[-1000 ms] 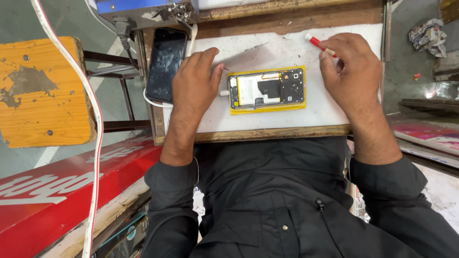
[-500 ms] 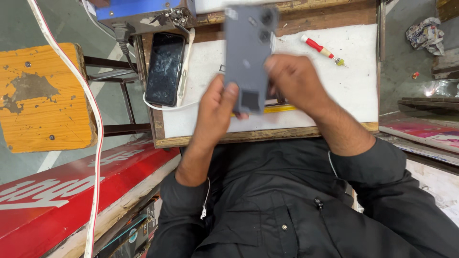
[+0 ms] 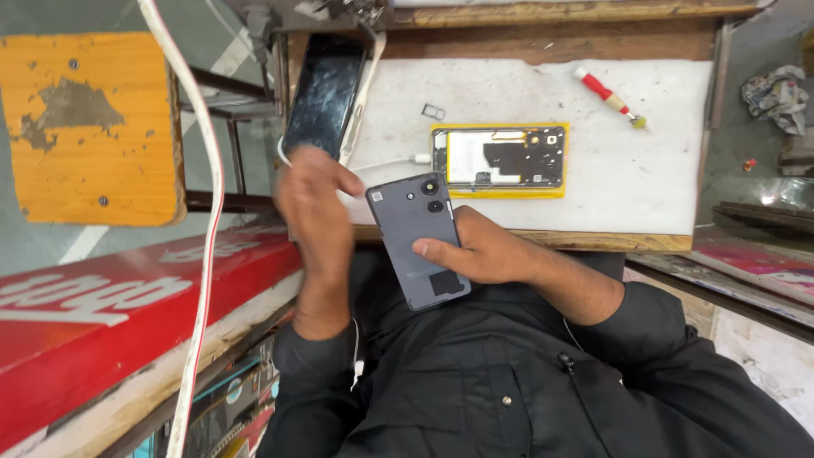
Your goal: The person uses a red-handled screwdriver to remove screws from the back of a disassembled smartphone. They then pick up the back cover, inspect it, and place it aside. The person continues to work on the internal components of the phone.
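Right hand [image 3: 479, 254]: clasped round a grey back cover [image 3: 420, 237], thumb laid across it, above the lap.
Left hand [image 3: 314, 199]: loosely curled, nothing gripped, beside the cover.
Surface [image 3: 644, 178]: an opened yellow phone [image 3: 498, 159], a dark phone [image 3: 324, 95] and a red screwdriver [image 3: 604, 92] are carried.

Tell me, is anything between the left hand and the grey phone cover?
Nothing visible is. The right hand grips the grey phone cover above the table edge. The left hand hangs just beside its left edge, with only open air in the small gap.
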